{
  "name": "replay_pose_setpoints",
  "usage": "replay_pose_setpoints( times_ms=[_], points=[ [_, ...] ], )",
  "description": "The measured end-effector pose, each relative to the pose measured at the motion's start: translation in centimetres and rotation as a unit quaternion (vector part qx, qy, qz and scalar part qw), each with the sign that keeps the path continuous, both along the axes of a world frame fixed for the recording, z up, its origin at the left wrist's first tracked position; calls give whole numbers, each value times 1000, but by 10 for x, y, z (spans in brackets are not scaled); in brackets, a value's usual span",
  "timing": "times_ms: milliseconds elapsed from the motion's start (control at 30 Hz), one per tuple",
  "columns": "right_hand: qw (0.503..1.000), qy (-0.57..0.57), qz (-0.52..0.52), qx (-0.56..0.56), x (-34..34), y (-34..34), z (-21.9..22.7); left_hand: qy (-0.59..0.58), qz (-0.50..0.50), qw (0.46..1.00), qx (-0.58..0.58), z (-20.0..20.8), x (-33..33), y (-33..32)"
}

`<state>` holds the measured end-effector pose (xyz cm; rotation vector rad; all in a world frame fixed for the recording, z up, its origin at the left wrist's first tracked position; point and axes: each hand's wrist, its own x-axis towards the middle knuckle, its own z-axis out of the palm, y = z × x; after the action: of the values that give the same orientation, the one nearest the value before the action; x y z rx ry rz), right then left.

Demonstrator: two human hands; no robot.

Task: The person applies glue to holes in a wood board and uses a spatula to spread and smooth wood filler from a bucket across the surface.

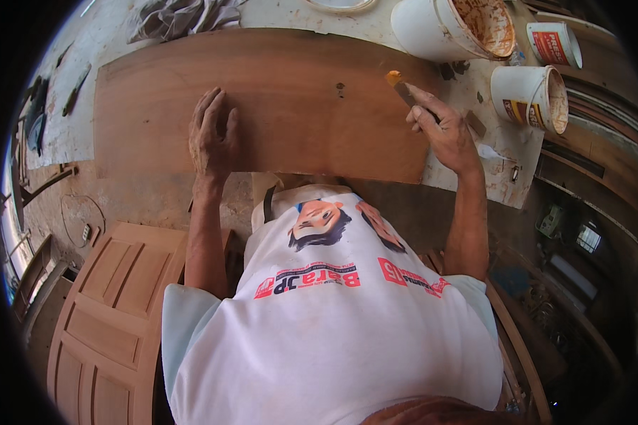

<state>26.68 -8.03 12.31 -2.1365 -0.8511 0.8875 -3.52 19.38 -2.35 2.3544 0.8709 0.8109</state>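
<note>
A wide reddish-brown wooden board (283,92) lies across a pale worktop in front of me. My left hand (215,134) rests on its left half, fingers stretched out and holding nothing. Over the board's right end, my right hand (443,131) is closed round a putty knife (403,91). A dab of orange-brown putty (394,76) sits on the tip of the blade, which points away from me. A small dark spot (340,90) shows on the board to the left of the knife.
White buckets (425,28) with brown smears stand at the far right, a smaller one (510,92) nearer. A grey cloth (177,18) lies at the back left. A dark-handled tool (76,90) is on the worktop's left. A panelled wooden door (110,319) leans at lower left.
</note>
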Motion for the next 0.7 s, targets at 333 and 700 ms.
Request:
replay_pose_setpoints(
  times_ms=[333, 700],
  points=[
    [961, -254, 20, -102, -95, 39, -65, 25, -22, 999, 25, 3, -21, 22],
    [956, -245, 43, -157, -105, 58, -45, -6, -5, 999, 32, -6, -18, 21]
  ],
)
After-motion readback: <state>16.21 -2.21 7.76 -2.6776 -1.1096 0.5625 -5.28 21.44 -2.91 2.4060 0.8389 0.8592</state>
